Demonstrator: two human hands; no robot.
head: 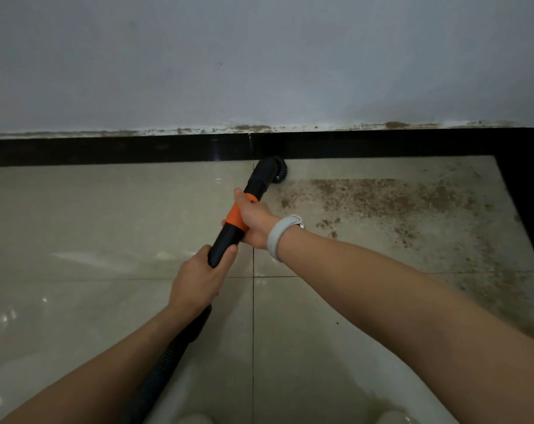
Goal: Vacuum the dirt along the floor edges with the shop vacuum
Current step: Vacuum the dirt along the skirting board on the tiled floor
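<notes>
Bare room: tiled floor (106,224), black skirting (106,149)

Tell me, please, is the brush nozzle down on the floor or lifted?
Down: the brush nozzle meets the floor tile by the black baseboard.

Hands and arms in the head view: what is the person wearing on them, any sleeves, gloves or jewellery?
Both forearms are bare as far as the frame shows, with no sleeves in view and no gloves. The right hand has a pale grey, smooth wristband around its wrist, like a watch or fitness band; its face is turned away. The left hand and its wrist show nothing worn. No rings can be made out.
</notes>
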